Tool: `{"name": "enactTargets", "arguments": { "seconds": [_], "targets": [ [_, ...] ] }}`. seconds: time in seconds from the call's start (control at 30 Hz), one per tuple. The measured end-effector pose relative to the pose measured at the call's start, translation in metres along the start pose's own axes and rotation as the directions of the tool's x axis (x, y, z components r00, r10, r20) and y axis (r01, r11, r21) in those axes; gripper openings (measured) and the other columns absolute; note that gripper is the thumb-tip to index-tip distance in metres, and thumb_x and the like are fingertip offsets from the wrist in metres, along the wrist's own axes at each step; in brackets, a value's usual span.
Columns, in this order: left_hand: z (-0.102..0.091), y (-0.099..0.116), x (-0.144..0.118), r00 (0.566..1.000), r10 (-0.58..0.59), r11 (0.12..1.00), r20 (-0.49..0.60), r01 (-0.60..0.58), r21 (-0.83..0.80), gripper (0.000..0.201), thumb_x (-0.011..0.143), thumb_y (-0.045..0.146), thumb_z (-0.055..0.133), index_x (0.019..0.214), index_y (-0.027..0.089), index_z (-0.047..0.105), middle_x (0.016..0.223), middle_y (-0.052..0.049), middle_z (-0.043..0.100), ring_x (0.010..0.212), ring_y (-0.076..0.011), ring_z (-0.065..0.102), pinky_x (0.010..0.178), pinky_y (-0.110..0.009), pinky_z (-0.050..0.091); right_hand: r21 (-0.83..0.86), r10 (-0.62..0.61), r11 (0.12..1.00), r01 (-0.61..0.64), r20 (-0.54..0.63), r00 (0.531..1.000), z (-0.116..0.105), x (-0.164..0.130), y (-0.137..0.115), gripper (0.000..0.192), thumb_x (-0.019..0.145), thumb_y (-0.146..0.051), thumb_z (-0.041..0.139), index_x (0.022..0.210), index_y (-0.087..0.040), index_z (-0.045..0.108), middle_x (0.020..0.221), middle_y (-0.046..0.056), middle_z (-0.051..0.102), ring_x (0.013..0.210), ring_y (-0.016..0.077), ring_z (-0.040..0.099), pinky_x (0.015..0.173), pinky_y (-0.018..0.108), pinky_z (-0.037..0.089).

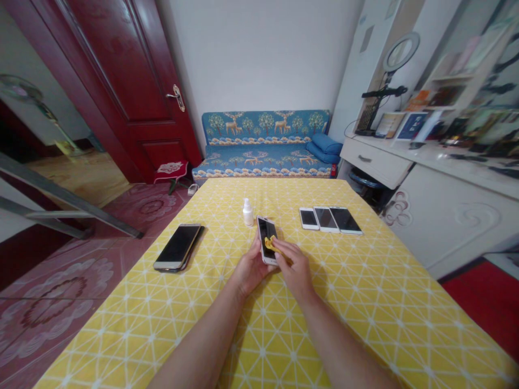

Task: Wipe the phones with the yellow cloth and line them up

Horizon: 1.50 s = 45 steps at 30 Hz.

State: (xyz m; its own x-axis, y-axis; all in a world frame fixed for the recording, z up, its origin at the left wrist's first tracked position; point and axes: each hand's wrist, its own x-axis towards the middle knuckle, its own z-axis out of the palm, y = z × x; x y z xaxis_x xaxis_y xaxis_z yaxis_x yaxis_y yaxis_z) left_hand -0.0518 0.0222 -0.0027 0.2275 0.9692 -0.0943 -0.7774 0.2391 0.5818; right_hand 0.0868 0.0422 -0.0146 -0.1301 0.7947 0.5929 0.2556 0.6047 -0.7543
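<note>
The left hand [251, 270] is wrapped around a white-framed, rectangular smartphone with a dark glass screen [264, 227], supporting it from the left and from beneath. The phone is held above the bench [154, 337], which is covered by yellow fabric with white geometric lines. This grip appears to steady the phone and leave most of its screen accessible.

The right hand [295, 266] has its fingers closed on a small yellow soft cloth [271, 244], pressed against the lower half of the screen. The bunched hold likely concentrates finger pressure on a small area.

A white plastic bottle with a narrow top [248, 212] stands upright just beyond the phone, probably for easy reach.

Three white-framed phones [326, 219] lie screen-up in a row at right. At left, a gold-and-white phone [178, 247] rests on a dark-edged flat item [195, 243]. Such spacing presumably separates both groups and keeps the central area unobstructed.
</note>
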Motion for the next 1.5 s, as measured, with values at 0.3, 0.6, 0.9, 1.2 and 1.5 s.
{"name": "enactTargets", "arguments": {
  "seconds": [0.3, 0.6, 0.9, 1.2, 1.5],
  "targets": [
    [0.003, 0.003, 0.001, 0.982, 0.152, 0.988, -0.114, -0.153, 0.001, 0.048, 0.087, 0.031, 0.061, 0.134, 0.034, 0.048, 0.103, 0.000, 0.069, 0.082, -0.0130, 0.065, 0.076, -0.027, 0.052, 0.015, -0.155, 0.988, 0.154, 0.098, 0.983, 0.003, -0.005, -0.018, 0.035, 0.084, -0.018, 0.058, 0.116, -0.030, 0.068, 0.116, 0.004, 0.070, 0.112, 0.0232, 0.062, 0.101, 0.047, 0.045],
    [-0.004, 0.001, 0.002, 0.995, -0.003, 1.000, -0.096, 0.004, 0.014, 0.032, 0.087, 0.039, 0.059, 0.104, 0.013, 0.066, 0.109, -0.013, 0.069, 0.102, -0.0227, 0.065, 0.095, -0.035, 0.048, 0.051, -0.130, 0.991, 0.120, 0.318, 0.939, 0.004, -0.007, -0.025, 0.050, 0.095, -0.034, 0.048, 0.144, -0.032, 0.040, 0.149, 0.002, 0.043, 0.138, 0.0226, 0.037, 0.115, 0.048, 0.029],
    [0.009, 0.002, -0.007, 0.999, -0.016, 0.982, 0.044, 0.007, 0.189, 0.052, 0.087, 0.036, 0.060, 0.138, 0.034, 0.046, 0.142, -0.007, 0.051, 0.121, -0.0263, 0.055, 0.090, -0.039, 0.051, -0.131, -0.011, 0.990, 0.050, 0.284, 0.959, 0.003, -0.007, -0.005, 0.059, 0.098, -0.045, 0.039, 0.152, -0.032, 0.018, 0.158, 0.003, 0.024, 0.146, 0.0255, 0.018, 0.118, 0.056, 0.012],
    [0.019, 0.001, -0.010, 0.992, -0.041, 0.951, 0.121, 0.002, 0.310, 0.055, 0.087, 0.034, 0.059, 0.140, 0.032, 0.046, 0.143, -0.007, 0.050, 0.121, -0.0293, 0.054, 0.089, -0.037, 0.050, -0.087, 0.121, 0.990, -0.115, 0.072, 0.990, 0.006, -0.007, 0.013, 0.065, 0.097, -0.047, 0.037, 0.153, -0.027, 0.011, 0.161, 0.006, 0.010, 0.148, 0.0246, 0.006, 0.118, 0.056, 0.011],
    [0.016, 0.003, -0.011, 0.974, -0.108, 0.884, 0.201, 0.001, 0.468, 0.050, 0.084, 0.030, 0.063, 0.133, 0.023, 0.057, 0.138, -0.010, 0.055, 0.132, -0.0297, 0.045, 0.098, -0.034, 0.044, -0.037, 0.083, 0.995, -0.088, -0.122, 0.989, -0.006, -0.002, 0.010, 0.061, 0.097, -0.042, 0.038, 0.152, -0.026, 0.017, 0.159, 0.008, 0.021, 0.146, 0.0246, 0.019, 0.117, 0.053, 0.019]
  ]
}}
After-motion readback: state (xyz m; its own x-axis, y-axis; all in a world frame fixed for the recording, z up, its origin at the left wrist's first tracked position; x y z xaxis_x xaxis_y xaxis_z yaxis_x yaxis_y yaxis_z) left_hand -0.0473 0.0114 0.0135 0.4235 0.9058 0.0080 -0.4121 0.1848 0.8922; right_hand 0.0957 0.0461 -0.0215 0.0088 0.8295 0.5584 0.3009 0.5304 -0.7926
